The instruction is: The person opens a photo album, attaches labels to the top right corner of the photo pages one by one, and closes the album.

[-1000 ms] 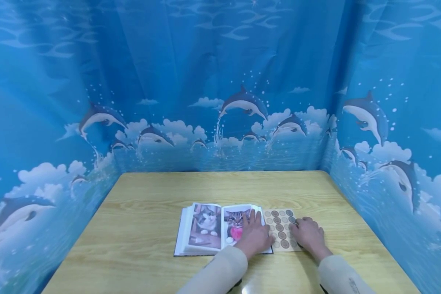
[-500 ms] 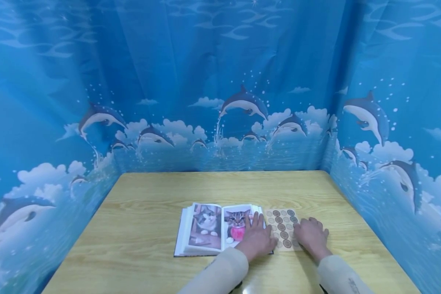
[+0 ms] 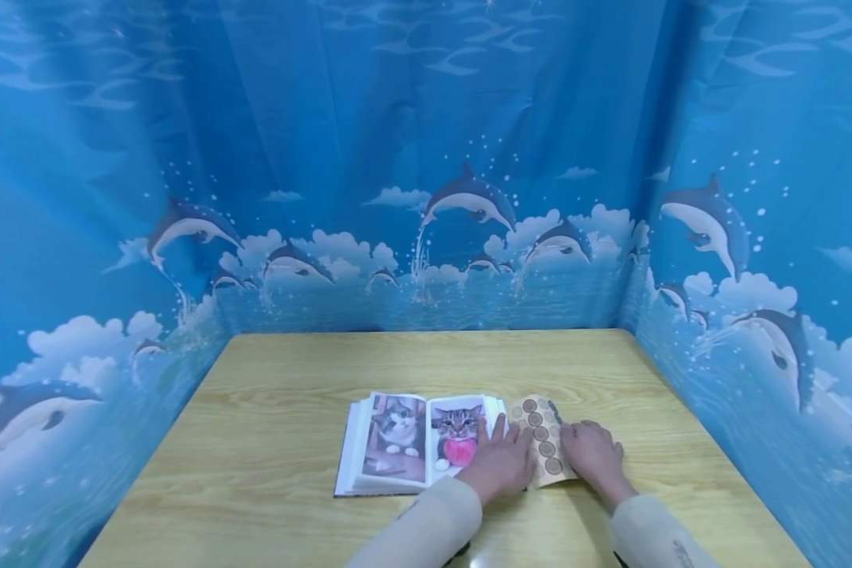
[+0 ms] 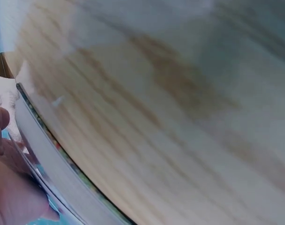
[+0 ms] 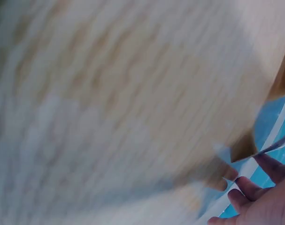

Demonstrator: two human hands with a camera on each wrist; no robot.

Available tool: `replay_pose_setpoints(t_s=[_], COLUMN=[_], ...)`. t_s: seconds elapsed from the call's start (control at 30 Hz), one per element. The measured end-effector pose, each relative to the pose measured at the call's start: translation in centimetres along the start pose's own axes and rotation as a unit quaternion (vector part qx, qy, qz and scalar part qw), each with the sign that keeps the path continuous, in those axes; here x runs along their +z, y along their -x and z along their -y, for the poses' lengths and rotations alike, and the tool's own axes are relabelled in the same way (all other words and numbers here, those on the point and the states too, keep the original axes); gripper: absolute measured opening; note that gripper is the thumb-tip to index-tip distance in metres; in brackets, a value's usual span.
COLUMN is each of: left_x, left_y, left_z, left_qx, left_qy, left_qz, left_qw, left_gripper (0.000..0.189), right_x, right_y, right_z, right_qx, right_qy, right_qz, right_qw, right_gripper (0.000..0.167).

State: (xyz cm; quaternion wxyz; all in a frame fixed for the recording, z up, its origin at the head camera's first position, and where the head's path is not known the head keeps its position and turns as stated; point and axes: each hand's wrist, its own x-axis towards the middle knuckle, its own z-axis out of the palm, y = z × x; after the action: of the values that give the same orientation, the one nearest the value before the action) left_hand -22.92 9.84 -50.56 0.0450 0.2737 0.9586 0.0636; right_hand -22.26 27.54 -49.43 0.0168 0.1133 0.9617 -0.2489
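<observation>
An open photo book (image 3: 357,446) lies on the table, with a grey-and-white cat on its left page and a tabby with a pink heart on its right. My left hand (image 3: 502,465) rests with extended fingers on the right page's outer side, its thumb side by a beige sheet of round brown stickers (image 3: 545,443). My right hand (image 3: 593,456) pinches that sheet's right edge, and the sheet bows up between the hands. In the left wrist view the book's page block (image 4: 62,150) shows beside the hand. A curled sheet corner (image 5: 244,148) appears above the right fingers.
The wood-grain table (image 3: 291,371) reaches back to a blue dolphin-print curtain (image 3: 369,173), which encloses it behind and at both sides.
The sticker sheet, flat earlier, now bends upward and its left edge shows apart from the book. My left hand has shifted slightly right; the right hand stays by the sheet's right edge.
</observation>
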Motion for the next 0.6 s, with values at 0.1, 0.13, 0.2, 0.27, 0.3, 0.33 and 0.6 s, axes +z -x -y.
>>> replay_pose_setpoints(t_s=[0.1,0.13,0.2,0.27,0.3,0.33,0.6], left_x=[0.3,0.1,-0.2,-0.5,-0.6,-0.7,-2.2], left_y=[-0.2,-0.2,-0.1,-0.2,-0.2,-0.3,-0.6], left_z=[0.1,0.1,0.0,-0.1,-0.1,-0.1,0.7], left_qx=[0.009,0.012,0.016,0.014,0.012,0.01,0.052], left_qy=[0.031,0.047,0.082,0.113,0.129,0.145,0.344], left_qz=[-0.014,-0.016,-0.022,-0.026,-0.031,-0.037,-0.103], left_qw=[0.9994,0.9987,0.9963,0.9932,0.9911,0.9886,0.9317], left_gripper=[0.058,0.059,0.061,0.062,0.062,0.063,0.067], right_x=[0.3,0.3,0.4,0.5,0.5,0.4,-0.2], right_y=[0.0,0.0,0.0,0.0,0.0,0.1,0.8], right_z=[0.1,0.2,0.5,0.9,1.1,1.4,3.5], right_qx=[-0.009,-0.013,-0.019,-0.027,-0.029,-0.032,-0.034], right_qy=[-0.023,-0.032,-0.058,-0.083,-0.098,-0.117,-0.238], right_qz=[-0.009,-0.008,-0.007,-0.006,-0.003,0.001,0.021], right_qw=[0.9997,0.9994,0.9981,0.9962,0.9947,0.9926,0.9705], right_gripper=[0.064,0.066,0.069,0.067,0.067,0.067,0.067])
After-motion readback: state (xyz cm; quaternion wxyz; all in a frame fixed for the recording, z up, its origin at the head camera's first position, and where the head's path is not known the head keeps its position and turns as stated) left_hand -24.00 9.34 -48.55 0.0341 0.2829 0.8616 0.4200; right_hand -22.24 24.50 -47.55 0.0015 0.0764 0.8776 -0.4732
